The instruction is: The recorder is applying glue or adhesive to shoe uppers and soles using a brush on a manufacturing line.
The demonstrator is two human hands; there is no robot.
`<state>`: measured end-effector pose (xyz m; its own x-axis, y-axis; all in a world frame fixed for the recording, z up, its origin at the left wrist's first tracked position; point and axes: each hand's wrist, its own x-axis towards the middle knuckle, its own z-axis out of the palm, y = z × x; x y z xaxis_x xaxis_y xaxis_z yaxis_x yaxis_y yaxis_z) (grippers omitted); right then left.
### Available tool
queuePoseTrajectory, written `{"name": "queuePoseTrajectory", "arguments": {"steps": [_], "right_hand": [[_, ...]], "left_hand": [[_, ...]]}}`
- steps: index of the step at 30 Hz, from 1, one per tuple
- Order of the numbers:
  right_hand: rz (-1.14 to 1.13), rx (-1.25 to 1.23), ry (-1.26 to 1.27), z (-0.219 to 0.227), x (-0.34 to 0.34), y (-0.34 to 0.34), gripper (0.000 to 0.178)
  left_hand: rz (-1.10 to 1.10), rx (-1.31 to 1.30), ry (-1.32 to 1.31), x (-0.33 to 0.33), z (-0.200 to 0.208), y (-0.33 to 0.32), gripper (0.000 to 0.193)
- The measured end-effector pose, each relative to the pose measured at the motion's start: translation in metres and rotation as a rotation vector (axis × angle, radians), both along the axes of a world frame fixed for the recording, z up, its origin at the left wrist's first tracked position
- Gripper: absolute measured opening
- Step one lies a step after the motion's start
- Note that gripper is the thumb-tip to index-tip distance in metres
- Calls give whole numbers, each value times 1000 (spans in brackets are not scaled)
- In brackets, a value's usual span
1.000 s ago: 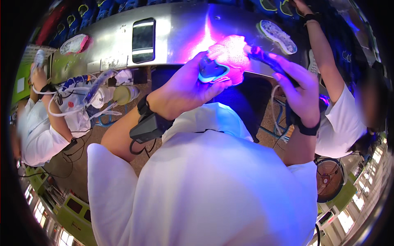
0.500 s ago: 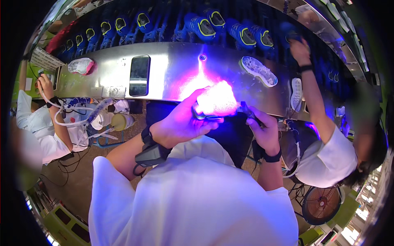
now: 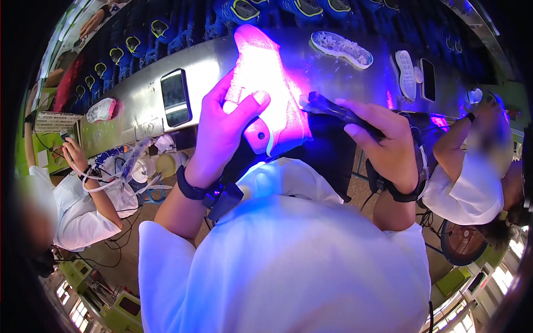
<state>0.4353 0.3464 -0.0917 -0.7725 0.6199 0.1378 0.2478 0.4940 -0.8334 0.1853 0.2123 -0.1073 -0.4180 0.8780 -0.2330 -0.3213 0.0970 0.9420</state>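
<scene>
Violet light washes out most of the shoe upper [image 3: 266, 72] in front of me, which points its toe away toward the bench. A small dark round hole shows near its close end. My left hand [image 3: 225, 125] grips it from the left, thumb across its surface. In my right hand [image 3: 388, 141] is a dark-handled brush [image 3: 338, 111], its pale tip at the upper's right edge. Glare hides whether the tip touches. On the metal bench [image 3: 216, 53] beyond lies a white sole [image 3: 341, 49] with a rough, crumpled-looking inside.
Blue shoes [image 3: 244, 10] with yellow collars line a dark conveyor behind the bench. Phones [image 3: 176, 97] lie at left and right, and another sole [image 3: 406, 75] at right. Co-workers sit on both sides; a fan [image 3: 463, 241] stands at lower right.
The upper has turned and moved up, showing its length. My right hand and the brush have shifted up and right. The right-hand co-worker's arm has drawn back from the conveyor.
</scene>
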Motion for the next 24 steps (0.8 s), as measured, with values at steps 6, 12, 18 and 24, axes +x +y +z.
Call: {"name": "queuePoseTrajectory", "arguments": {"steps": [6,12,18,24], "right_hand": [[51,-21,-42,-2,-4,-10,43],[101,-23,-151,15,-13,-17,47],[63,-76,-65,-1,-35,-8,40],[-93,161,-93,-12,-71,-5,38]], "left_hand": [[32,-5,39,-5,-7,-7,57],[43,0,74,-13,-6,-15,60],[-96,181,-379,-13,-18,-14,72],[-67,240,-369,-28,-31,-12,73]]}}
